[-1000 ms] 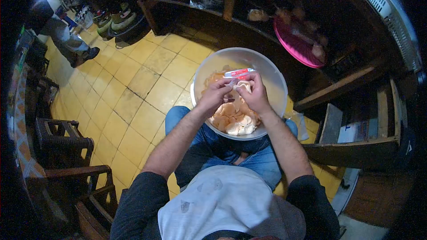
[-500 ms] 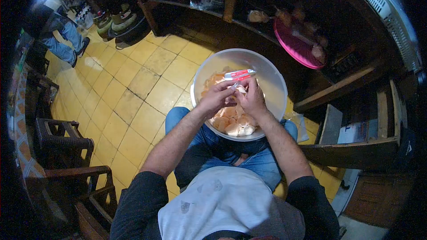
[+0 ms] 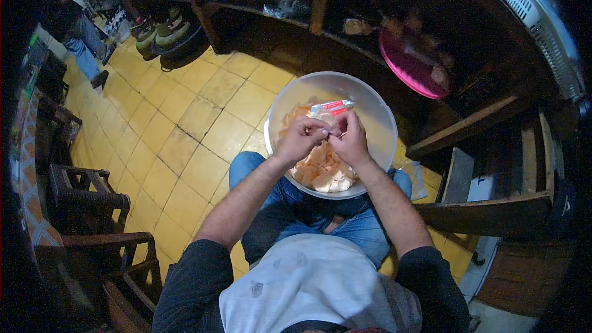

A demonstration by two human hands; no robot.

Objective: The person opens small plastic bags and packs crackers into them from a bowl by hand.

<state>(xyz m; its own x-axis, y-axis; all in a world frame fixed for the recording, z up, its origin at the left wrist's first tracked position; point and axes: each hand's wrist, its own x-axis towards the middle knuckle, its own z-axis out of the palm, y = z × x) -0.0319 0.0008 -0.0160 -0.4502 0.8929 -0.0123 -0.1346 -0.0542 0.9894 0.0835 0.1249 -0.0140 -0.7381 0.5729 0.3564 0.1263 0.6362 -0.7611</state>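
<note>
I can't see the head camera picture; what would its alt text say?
Two hands, left and right, meet fingertip to fingertip over a round tub of pale, thin pieces and a red-and-white packet.

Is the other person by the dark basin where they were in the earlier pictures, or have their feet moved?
Yes, moved: judged against the dark basin, the other person's feet are now farther left in the view, away from it.

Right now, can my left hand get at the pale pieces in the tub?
Probably yes: the left hand is over the open tub and the pale pieces lie uncovered, though its fingers meet the right hand.
</note>
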